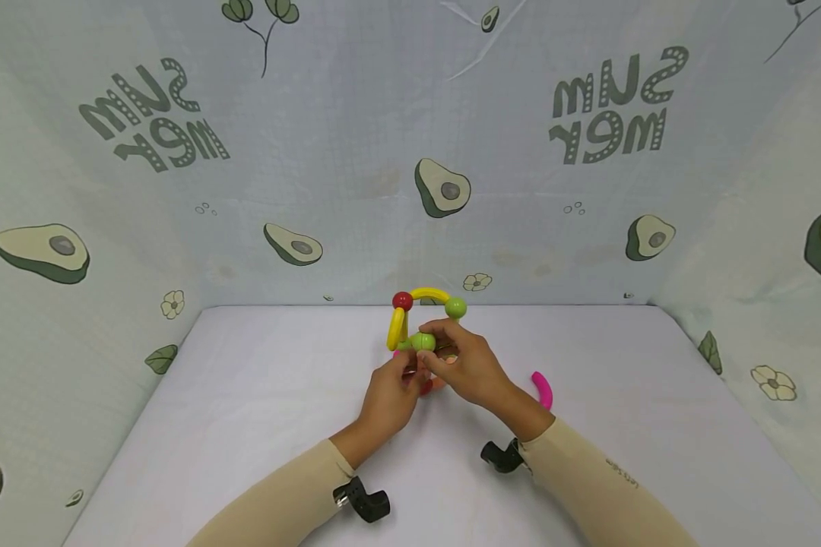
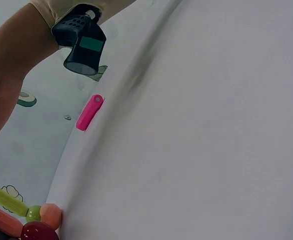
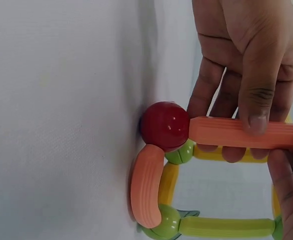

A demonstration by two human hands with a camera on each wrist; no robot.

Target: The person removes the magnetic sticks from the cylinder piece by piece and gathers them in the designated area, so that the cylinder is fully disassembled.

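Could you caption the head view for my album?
Left hand and right hand grip a colourful toy; one pink piece lies apart on the white table.

Avocado-printed cloth (image 1: pixel 369 137) hangs behind a white table (image 1: pixel 280 372).

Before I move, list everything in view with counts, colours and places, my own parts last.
Toy structure: 1, multicoloured, mid-table
Red balls: at least 2, red, its upper left and bottom
Green balls: at least 3, green, joining its rods
Yellow rods: at least 2, yellow, its top and left
Orange rods: at least 2, orange, low in it
Green rod: at least 1, green, within it
Pink rod: 1 loose, pink, table's right
Table: 1, white, underneath
Backdrop: 1, pale, avocado-printed, around the table
Sleeves: 2, beige, forearms
Cameras: 2, black, one per wrist
Left hand: 1, holding an orange rod
Right hand: 1, fingers at a green ball
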